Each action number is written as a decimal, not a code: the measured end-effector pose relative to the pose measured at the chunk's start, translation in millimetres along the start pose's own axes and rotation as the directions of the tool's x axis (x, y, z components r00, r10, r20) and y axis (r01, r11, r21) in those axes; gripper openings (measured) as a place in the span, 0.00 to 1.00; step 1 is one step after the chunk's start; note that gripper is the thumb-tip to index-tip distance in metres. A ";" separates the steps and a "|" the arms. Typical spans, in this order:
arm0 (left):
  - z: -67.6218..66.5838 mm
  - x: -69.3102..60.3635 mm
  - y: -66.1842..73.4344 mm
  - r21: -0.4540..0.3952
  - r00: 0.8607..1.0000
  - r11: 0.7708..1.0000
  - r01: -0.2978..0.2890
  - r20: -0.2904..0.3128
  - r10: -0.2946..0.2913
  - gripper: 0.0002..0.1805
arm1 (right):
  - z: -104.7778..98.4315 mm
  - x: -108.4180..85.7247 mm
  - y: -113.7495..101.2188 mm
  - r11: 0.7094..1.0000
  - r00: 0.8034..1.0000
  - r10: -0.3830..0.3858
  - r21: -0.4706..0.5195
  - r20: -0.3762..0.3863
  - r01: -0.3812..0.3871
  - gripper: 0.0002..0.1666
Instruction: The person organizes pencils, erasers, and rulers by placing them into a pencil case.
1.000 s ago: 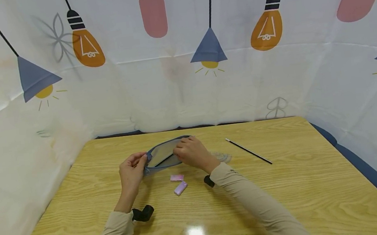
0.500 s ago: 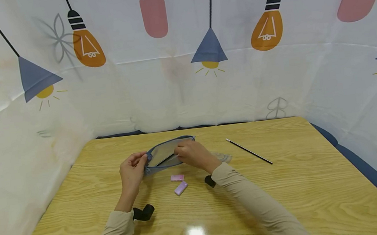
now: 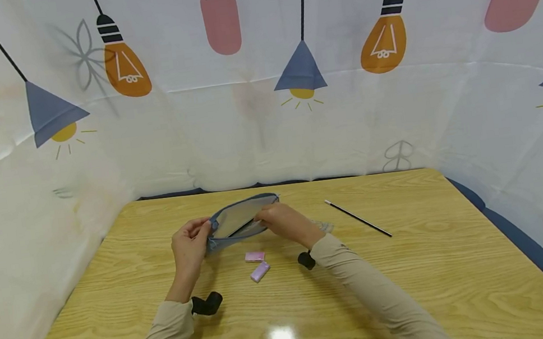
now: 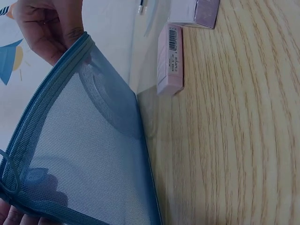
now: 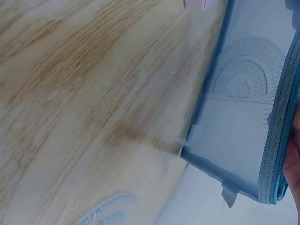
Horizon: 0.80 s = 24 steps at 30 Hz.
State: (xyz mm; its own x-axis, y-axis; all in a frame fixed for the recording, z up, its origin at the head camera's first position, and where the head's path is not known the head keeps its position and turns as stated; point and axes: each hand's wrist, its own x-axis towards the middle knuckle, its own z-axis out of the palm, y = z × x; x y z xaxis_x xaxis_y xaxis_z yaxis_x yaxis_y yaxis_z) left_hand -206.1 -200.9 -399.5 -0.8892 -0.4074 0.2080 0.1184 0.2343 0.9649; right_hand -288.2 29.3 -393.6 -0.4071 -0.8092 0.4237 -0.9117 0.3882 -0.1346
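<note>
A blue mesh zip pencil case (image 3: pixel 220 245) is held above the table with its mouth spread wide. My left hand (image 3: pixel 188 247) pinches its left end between thumb and fingers. At the right end of the mouth is my right hand (image 3: pixel 285 221), its curled fingers gripping the zip edge (image 4: pixel 65 58); some fingertips are hidden. Through the mesh, the right wrist view shows a clear protractor (image 5: pixel 241 79) inside the case. A dark line runs within the mouth in the head view; I cannot tell what it is.
Two small packets, one pink (image 3: pixel 254 257) and one lilac (image 3: pixel 260 271), lie before the case on the wooden table (image 3: pixel 443 284). A black pencil (image 3: pixel 359 218) lies to the right. Another clear protractor (image 5: pixel 110 211) rests beyond my right wrist.
My right hand has shifted slightly right along the case's mouth. The dark line inside now looks thicker. My left hand has stayed nearly still, and the table items have not moved.
</note>
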 end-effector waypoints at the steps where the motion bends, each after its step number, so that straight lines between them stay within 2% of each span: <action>1: 0.3 0.3 0.5 -0.003 1.000 1.000 0.004 -0.004 -0.004 0.11 | -0.5 -0.3 0.0 1.000 1.000 -0.002 0.000 -0.003 0.002 0.10; 11: 1.7 3.1 0.7 -0.002 0.999 1.000 0.020 -0.034 -0.020 0.11 | -6.2 -1.4 0.4 0.999 0.995 -0.035 0.003 -0.096 0.036 0.09; 17: 1.0 4.8 -0.1 -0.021 0.998 0.999 0.033 -0.045 -0.034 0.10 | -9.1 -2.9 -0.1 1.000 0.993 -0.029 -0.005 -0.115 0.029 0.09; 24: 0.2 7.5 0.0 -0.056 0.998 0.998 0.022 -0.051 -0.024 0.10 | -15.0 -2.5 -3.4 1.000 0.986 -0.012 -0.003 -0.166 0.011 0.07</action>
State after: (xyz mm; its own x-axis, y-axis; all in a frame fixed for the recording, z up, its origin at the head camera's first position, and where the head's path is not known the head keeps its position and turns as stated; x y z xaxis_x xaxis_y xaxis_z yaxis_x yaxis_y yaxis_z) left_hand -212.8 -203.8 -397.9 -0.8683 -0.4573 0.1923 0.1239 0.1755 0.9767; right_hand -283.2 36.5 -380.8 -0.3815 -0.7292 0.5681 -0.9161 0.3805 -0.1268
